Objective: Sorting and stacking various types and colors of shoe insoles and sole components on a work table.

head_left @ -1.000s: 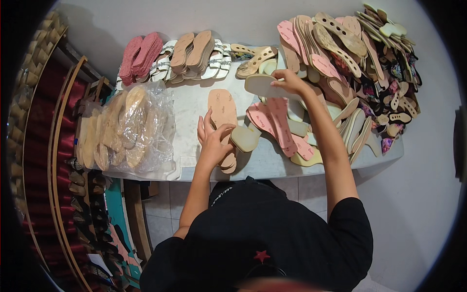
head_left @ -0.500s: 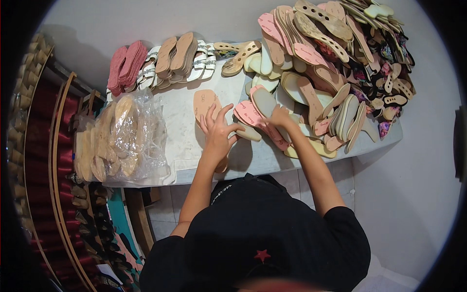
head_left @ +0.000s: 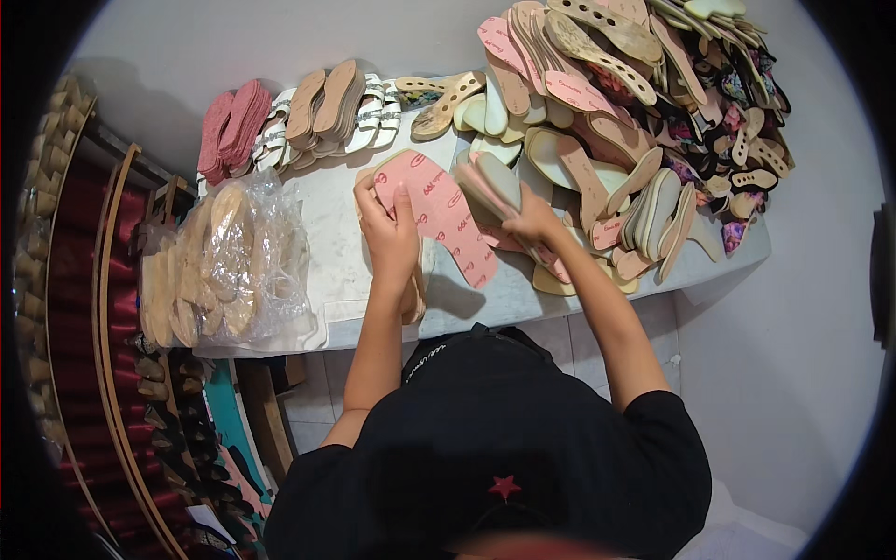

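A pink printed shoe insole (head_left: 446,217) is held up over the middle of the table, gripped at its left edge by my left hand (head_left: 385,224) with the thumb on top. To its right my right hand (head_left: 537,222) is closed around some insoles (head_left: 491,185), grey-white and pink, blurred by movement. Beneath my left wrist shows part of a tan insole (head_left: 413,301) lying on the table. Another pink insole partly shows under my right hand.
Big heaps of insoles and wooden soles (head_left: 597,65) fill the right of the table (head_left: 345,191). At the back stand dark pink insole stacks (head_left: 233,135), tan insoles (head_left: 325,103) and white sandals (head_left: 375,117). A plastic bag of soles (head_left: 233,261) lies left, beside shelves.
My left hand, spread over a tan insole before, now grips a pink insole turned face up. My right hand has lifted insoles and moved slightly left.
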A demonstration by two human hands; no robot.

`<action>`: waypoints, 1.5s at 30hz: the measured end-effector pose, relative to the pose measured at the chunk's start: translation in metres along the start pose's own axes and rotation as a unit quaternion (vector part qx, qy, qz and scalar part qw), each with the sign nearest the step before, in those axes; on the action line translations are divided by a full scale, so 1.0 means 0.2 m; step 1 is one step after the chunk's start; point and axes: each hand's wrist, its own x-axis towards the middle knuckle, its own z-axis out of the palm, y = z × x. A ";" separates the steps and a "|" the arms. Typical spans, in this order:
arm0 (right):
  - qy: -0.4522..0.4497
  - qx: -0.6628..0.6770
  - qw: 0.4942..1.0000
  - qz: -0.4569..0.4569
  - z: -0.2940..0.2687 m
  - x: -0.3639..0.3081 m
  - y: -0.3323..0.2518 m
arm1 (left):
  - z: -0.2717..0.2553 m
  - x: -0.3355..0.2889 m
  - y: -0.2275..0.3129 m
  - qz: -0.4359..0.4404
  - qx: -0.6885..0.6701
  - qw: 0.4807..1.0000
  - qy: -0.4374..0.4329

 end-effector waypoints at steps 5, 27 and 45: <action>-0.034 0.315 0.946 -0.066 -0.20 0.04 0.16 | 0.03 -0.07 -0.02 -0.076 -0.018 0.997 -0.007; -0.129 0.563 0.813 -0.067 -0.18 -0.12 0.06 | 0.36 -0.20 -0.27 -0.367 -0.563 0.737 -0.073; 0.019 0.296 0.940 -0.171 -0.04 -0.32 -0.09 | 0.52 -0.41 -0.29 -0.322 -0.492 0.792 -0.164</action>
